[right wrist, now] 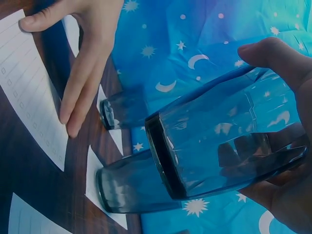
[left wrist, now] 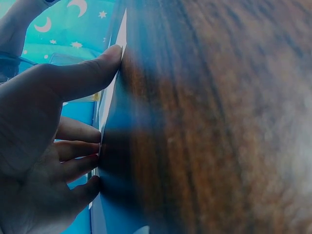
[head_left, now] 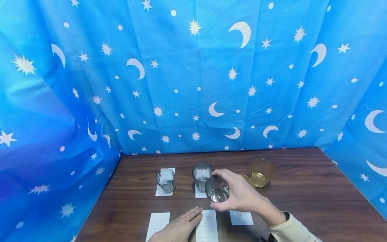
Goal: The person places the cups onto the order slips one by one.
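My right hand (head_left: 239,193) grips a clear grey glass (head_left: 217,189) by its sides, thumb on one side and fingers on the other; in the right wrist view that glass (right wrist: 214,136) is tilted and off the table. My left hand (head_left: 181,225) lies flat with fingers extended, its fingertips at the left edge of a lined paper slip (head_left: 207,225). In the left wrist view the left hand (left wrist: 44,131) touches the paper and table. Behind the held glass, another grey glass (head_left: 202,174) stands on a paper slip.
A third grey glass (head_left: 166,179) stands on a slip at the left. Amber glass (head_left: 260,173) stands at the back right, with another amber piece partly hidden by my right hand. Lined slips lie front left (head_left: 158,223) and right (head_left: 242,218). A blue patterned cloth (head_left: 193,80) surrounds the table.
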A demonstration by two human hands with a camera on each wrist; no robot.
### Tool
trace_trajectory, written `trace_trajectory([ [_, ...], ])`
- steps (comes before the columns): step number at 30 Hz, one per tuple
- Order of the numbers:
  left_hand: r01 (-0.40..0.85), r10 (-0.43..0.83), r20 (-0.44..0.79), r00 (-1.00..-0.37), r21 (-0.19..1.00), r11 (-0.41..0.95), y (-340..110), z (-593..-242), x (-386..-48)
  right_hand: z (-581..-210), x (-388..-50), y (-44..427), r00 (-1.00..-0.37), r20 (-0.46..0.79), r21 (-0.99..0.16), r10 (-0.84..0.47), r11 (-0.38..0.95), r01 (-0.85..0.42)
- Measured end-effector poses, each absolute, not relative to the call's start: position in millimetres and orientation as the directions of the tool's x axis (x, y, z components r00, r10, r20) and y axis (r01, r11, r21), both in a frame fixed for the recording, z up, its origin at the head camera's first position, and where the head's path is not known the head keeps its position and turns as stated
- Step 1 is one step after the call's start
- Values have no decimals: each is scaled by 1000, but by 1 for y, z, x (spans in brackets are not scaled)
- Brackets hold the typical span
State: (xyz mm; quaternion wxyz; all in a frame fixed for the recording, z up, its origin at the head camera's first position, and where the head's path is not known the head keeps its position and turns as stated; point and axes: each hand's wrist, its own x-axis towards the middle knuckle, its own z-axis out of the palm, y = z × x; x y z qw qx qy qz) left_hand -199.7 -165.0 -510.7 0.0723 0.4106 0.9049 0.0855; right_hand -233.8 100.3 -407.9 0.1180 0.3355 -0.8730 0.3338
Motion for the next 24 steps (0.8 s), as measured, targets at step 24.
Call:
trace_trajectory([
  [24,782,784,57,-618,151,605,-164,-515,-200,-432,-222,81,-705,368,-545,-606,474,-692],
])
